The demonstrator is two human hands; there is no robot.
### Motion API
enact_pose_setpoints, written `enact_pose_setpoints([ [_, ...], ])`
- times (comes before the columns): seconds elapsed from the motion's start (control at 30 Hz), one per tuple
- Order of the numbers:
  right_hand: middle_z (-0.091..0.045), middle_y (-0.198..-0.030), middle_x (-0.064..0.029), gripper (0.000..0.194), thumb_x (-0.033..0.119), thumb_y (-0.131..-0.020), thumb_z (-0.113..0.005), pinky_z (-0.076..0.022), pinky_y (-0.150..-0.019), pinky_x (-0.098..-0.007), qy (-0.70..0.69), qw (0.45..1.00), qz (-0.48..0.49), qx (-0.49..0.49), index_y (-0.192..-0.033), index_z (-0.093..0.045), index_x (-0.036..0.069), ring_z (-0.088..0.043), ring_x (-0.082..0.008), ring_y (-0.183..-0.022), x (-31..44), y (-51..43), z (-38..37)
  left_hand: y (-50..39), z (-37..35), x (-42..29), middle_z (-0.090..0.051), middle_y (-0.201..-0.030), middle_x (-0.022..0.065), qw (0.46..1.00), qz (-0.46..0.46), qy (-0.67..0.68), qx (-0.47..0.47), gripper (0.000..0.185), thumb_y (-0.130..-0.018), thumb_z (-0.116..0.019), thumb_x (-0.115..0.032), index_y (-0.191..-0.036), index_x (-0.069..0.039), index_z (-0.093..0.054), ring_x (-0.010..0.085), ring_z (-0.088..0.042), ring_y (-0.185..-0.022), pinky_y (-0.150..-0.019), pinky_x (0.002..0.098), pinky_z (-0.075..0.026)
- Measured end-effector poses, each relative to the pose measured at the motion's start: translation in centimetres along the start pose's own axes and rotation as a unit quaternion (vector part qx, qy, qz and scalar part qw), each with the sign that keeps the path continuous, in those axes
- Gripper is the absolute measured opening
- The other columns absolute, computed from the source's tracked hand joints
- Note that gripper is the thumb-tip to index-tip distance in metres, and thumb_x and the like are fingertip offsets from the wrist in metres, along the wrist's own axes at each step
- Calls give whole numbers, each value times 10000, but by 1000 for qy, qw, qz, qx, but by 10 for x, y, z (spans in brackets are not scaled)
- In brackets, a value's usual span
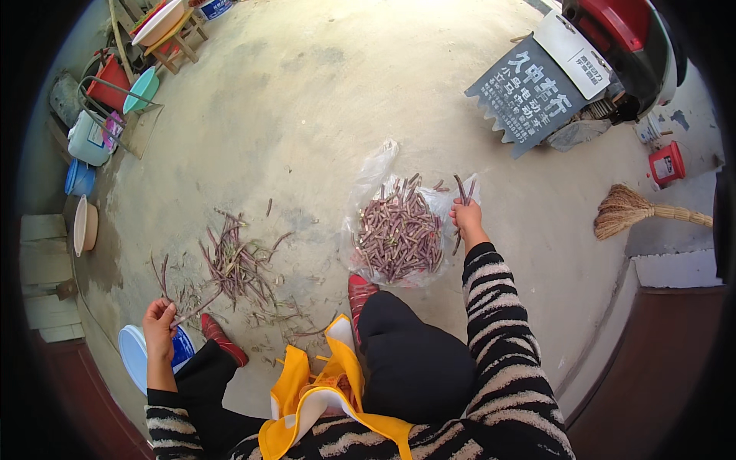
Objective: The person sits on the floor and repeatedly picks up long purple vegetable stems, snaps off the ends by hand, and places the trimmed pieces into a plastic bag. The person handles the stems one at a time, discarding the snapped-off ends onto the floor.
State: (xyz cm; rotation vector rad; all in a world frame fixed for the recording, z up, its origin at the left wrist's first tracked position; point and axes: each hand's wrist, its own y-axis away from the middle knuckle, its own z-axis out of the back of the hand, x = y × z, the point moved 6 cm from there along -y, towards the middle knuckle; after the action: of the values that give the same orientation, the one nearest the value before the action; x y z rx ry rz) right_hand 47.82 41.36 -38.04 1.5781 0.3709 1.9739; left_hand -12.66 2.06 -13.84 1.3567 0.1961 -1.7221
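Note:
My left hand (158,328) is raised at the left, pinching a few long purple stalks (198,307) between thumb and fingers. Out to the right, my right hand (467,216) grips a small bunch of purple stalks (459,187) that stick out above and below the fist. It hovers at the right edge of a clear plastic bag (368,167) spread on the floor. On that bag lies a heap of short snapped stalk pieces (399,230). A looser pile of long stalks (236,261) with greenish scraps around it rests on the concrete, ahead of my left foot.
A white and blue bucket (132,356) stands beside my left leg. To the right lie a straw broom (624,213) and a red bucket (667,164). A parked scooter with a grey mud flap (520,95) is at the upper right. Basins and a wooden stool (178,43) line the left side.

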Motion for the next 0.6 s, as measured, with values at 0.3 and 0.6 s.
enact_pose_setpoints([
  [0.3,-640,-876,-168,202,136,-810,-522,-500,-643,-388,324,941,101,13,-973,-608,53,-642,-297,-782,14,-97,-38,5,22,29,-515,-666,-46,996,70,-41,-42,40,-877,-586,-99,-874,-89,-547,15,-392,-466,-379,164,-233],
  [0.6,-628,-794,-153,187,165,-805,-537,-472,-611,-393,442,888,111,-52,-933,-588,37,-598,-295,-669,2,-135,-62,8,12,25,-512,-657,-43,997,72,-18,-33,55,-867,-597,-68,-877,-77,-544,7,-369,-446,-362,163,-217],
])
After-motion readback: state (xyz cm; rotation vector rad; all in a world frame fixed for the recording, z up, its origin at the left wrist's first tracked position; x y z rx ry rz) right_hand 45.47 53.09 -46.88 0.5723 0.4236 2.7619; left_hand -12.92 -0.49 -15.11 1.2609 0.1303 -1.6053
